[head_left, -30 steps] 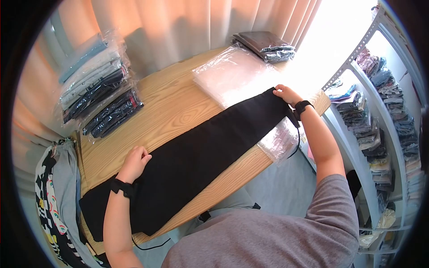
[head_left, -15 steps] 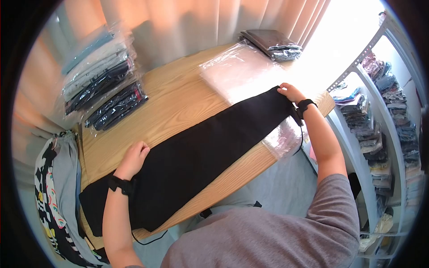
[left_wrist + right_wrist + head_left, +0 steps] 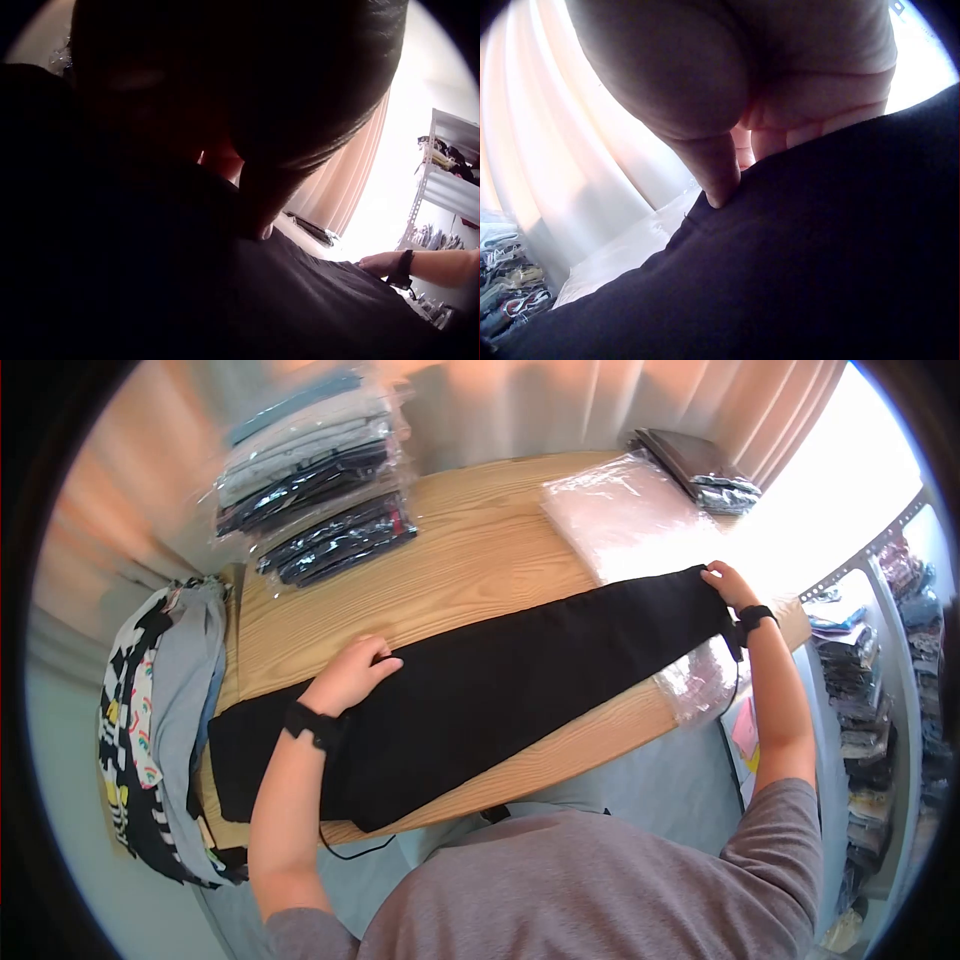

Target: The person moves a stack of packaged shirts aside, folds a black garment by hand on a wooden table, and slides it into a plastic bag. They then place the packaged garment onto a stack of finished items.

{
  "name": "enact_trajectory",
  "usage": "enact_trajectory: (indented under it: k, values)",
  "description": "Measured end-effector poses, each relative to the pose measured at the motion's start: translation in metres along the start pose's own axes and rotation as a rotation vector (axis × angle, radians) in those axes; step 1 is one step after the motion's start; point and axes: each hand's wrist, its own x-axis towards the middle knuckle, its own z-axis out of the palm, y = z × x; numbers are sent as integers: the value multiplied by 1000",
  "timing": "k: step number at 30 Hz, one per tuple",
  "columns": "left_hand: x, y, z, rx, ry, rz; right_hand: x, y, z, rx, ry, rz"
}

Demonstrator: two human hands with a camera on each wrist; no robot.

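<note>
A long black folded garment [image 3: 500, 680] lies across the table's front, its narrow end at the right. My right hand [image 3: 732, 586] pinches the far corner of that narrow end; in the right wrist view the thumb [image 3: 721, 184] presses on the black cloth [image 3: 780, 255] with the fingers behind its edge. On the garment's upper edge, left of its middle, my left hand [image 3: 352, 672] has its fingers curled at the cloth, thumb pointing right. The left wrist view is dark, showing the thumb [image 3: 262, 210] against the cloth [image 3: 322, 292].
Bagged folded clothes [image 3: 310, 480] are stacked at the table's back left. Clear plastic bags [image 3: 625, 510] and a dark bagged pile [image 3: 700, 465] lie at the back right. Clothes [image 3: 185, 690] hang at the left edge. Shelves [image 3: 890, 650] stand at the right.
The head view has turned, so the table and garment appear farther right and the bagged stack higher. Both hands keep their places on the garment.
</note>
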Motion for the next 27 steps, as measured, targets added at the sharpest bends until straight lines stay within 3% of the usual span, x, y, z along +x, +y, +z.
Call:
enact_trajectory:
  k: [2,10,12,14,16,18,22,24,25,27]
  values:
    - [0,-1,-3,27,0,19,1,4,4,-69,73,-121]
    - [4,-6,7,108,61,-39,-8,-18,3,26,-14,42]
    - [5,-6,8,124,80,-11,-13,-23,5,-39,21,12]
    - [7,-9,10,84,83,-25,-16,-31,6,-496,-88,145]
    - [7,-9,11,47,82,-42,-25,-39,8,-545,-51,82]
    - [6,-7,10,56,80,-47,-38,-68,0,-466,-178,304]
    - [7,-8,11,55,93,-43,-42,-66,-10,-305,-146,413]
    - [8,-14,13,40,92,-49,-41,-63,-18,-238,-249,509]
    - [7,-15,13,39,89,-49,-39,-54,-22,-239,-251,512]
    - [7,-15,13,54,95,-33,-38,-31,-25,34,-353,350]
